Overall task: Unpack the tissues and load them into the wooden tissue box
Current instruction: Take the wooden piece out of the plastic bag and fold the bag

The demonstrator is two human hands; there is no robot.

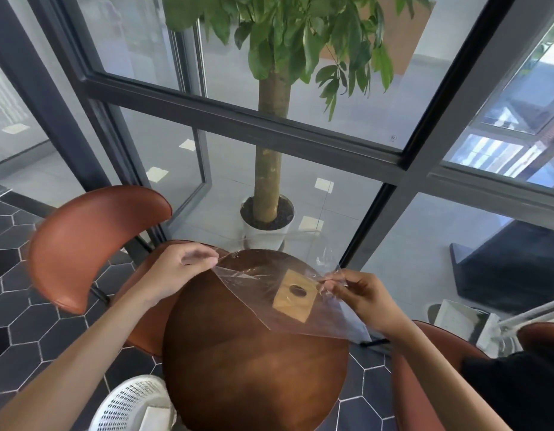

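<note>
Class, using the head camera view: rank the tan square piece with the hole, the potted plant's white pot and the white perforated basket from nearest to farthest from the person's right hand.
1. Tan square piece with the hole, just left of the right hand, seen through the plastic wrap.
2. White pot, beyond the table, behind the glass.
3. White perforated basket, on the floor at lower left.

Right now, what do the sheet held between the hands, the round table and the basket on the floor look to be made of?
Sheet: thin clear plastic film, glossy; the table shows through it, and it creases. A tan label with a hole sits on it.
Round table: dark wood, or a wood-look veneer, with a smooth sheen.
Basket: white, perforated, likely moulded plastic.
</note>
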